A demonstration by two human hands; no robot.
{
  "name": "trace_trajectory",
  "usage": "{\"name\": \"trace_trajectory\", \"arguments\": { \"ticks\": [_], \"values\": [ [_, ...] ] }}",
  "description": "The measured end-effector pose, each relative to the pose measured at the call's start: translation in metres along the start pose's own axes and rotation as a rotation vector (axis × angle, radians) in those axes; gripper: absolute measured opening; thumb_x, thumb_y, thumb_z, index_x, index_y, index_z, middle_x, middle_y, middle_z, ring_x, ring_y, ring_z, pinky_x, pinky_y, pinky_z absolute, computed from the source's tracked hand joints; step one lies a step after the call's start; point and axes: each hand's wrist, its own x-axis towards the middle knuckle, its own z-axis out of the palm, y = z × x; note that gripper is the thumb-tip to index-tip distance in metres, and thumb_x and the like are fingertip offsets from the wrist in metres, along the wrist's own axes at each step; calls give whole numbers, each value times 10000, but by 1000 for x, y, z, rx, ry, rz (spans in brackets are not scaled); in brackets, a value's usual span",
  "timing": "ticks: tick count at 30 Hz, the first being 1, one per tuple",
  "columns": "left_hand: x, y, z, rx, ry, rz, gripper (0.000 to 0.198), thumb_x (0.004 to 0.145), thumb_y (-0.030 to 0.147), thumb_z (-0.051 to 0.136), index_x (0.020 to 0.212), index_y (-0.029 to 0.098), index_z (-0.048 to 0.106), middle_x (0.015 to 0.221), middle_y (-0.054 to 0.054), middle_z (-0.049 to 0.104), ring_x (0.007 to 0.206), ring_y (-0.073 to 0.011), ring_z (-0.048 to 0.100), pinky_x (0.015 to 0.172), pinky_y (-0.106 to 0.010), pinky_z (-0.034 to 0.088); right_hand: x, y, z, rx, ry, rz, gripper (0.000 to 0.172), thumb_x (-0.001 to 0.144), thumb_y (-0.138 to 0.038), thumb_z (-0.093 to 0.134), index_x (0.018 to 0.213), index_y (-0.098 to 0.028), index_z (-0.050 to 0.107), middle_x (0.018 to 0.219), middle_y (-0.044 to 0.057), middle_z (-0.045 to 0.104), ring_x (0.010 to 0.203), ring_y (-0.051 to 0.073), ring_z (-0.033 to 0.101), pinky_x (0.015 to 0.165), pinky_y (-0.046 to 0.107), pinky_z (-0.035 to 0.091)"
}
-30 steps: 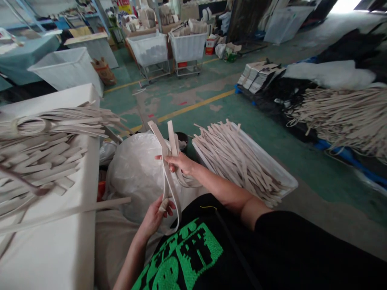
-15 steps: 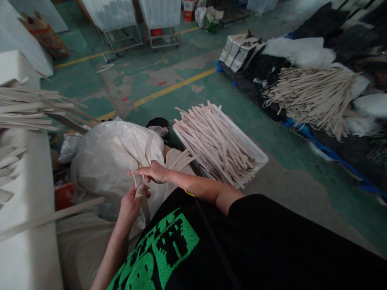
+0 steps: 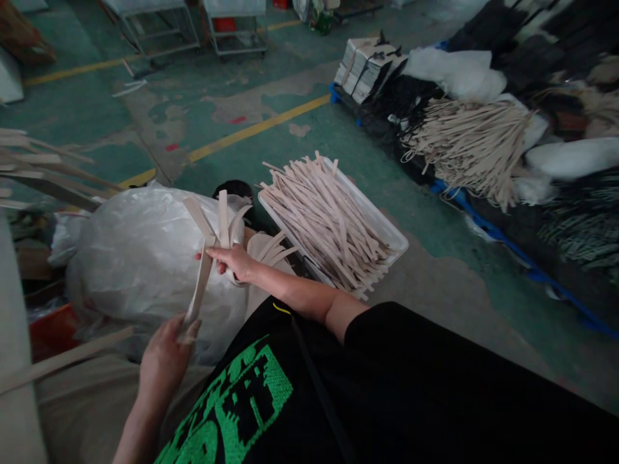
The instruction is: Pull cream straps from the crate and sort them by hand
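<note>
- Beige flat strips (image 3: 220,222), a small bunch of them, sit in the right hand (image 3: 235,261) out in front of the chest. The fingers (image 3: 227,256) are curled tight round the middle and the ends fan up above the knuckles.
- Lower down, the left hand (image 3: 164,357) has thumb and fingertips (image 3: 191,327) pinched on the bottom end of a single strip (image 3: 199,290) that runs straight up into the bunch.
- That pinch sits right at the tip. On a firm pull I'd expect it to slip and the end to spring away.
- The fan up top looks loose. Drawing one strip out could drag its neighbours along, dropping them on the lap or the big crinkled clear plastic bag (image 3: 135,251) just behind.
- A long loose strip (image 3: 68,361) lies across the lower left, near the left wrist. It could snag a swinging hand.
- Further out, a white rectangular plastic tray (image 3: 397,240) is heaped with more strips, some overhanging the rim. A careless forearm could sweep them onto the green painted floor (image 3: 435,212).
</note>
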Motion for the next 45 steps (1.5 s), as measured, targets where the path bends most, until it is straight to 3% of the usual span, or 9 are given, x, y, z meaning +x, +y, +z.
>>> {"name": "trace_trajectory", "arguments": {
  "ticks": [3,5,8,11,20,27,33,38,45],
  "values": [
    [-2,16,1,24,412,296,333,894,447,652,1164,252,664,1267,-110,713,1140,-350,662,974,-485,508,4,9,9,177,134,16,203,909,-311,646,882,-146,762,833,24,759,468,67,389,466,222,318],
    [0,39,4,-20,423,548,285,911,334,681,1179,239,662,1223,-102,732,1066,-277,694,974,-416,520,3,15,17,176,172,86,199,924,-295,637,869,-160,773,652,-30,684,451,71,389,469,218,310],
    [9,81,18,-132,151,879,261,928,234,663,1189,237,678,1134,-69,755,1005,-204,715,944,-318,540,-4,18,24,92,158,229,219,920,-321,672,823,-162,786,449,-68,515,442,87,416,483,217,311],
    [16,115,38,-230,-258,1014,274,981,254,574,1226,257,698,1176,-54,741,1062,-179,711,931,-271,552,-8,11,21,78,140,285,219,918,-312,692,824,-140,791,430,-61,503,437,89,439,480,215,313],
    [10,126,70,-375,-831,792,348,998,328,479,1150,249,782,1143,-48,744,1054,-200,681,948,-274,510,7,-33,-28,662,155,167,166,952,-133,590,828,-143,700,785,6,743,426,48,343,385,154,311],
    [4,130,64,-377,-854,721,308,957,372,582,1164,261,782,1144,-62,737,1067,-212,667,955,-279,495,-10,-115,-93,617,249,-174,127,978,-220,580,989,-184,702,958,2,769,445,42,323,384,131,334],
    [6,127,66,-458,-876,678,347,978,409,553,1204,254,766,1144,-72,735,1061,-209,671,967,-280,502,-73,-187,-147,208,374,-520,117,928,-333,681,944,-218,699,973,-8,768,467,65,361,359,159,359],
    [10,121,74,-504,-885,636,386,999,429,509,1260,258,735,1104,-73,753,1052,-219,680,976,-307,511,-117,-230,-193,-163,620,-688,306,928,-479,657,1028,-198,724,1016,12,762,479,23,455,418,140,394],
    [8,121,78,-567,-885,591,393,989,462,512,1262,288,735,1216,-74,745,1125,-244,678,1024,-326,498,-69,-255,-263,-324,849,-777,510,886,-599,648,1145,-165,715,940,51,739,532,74,580,451,191,450]
  ]
}}
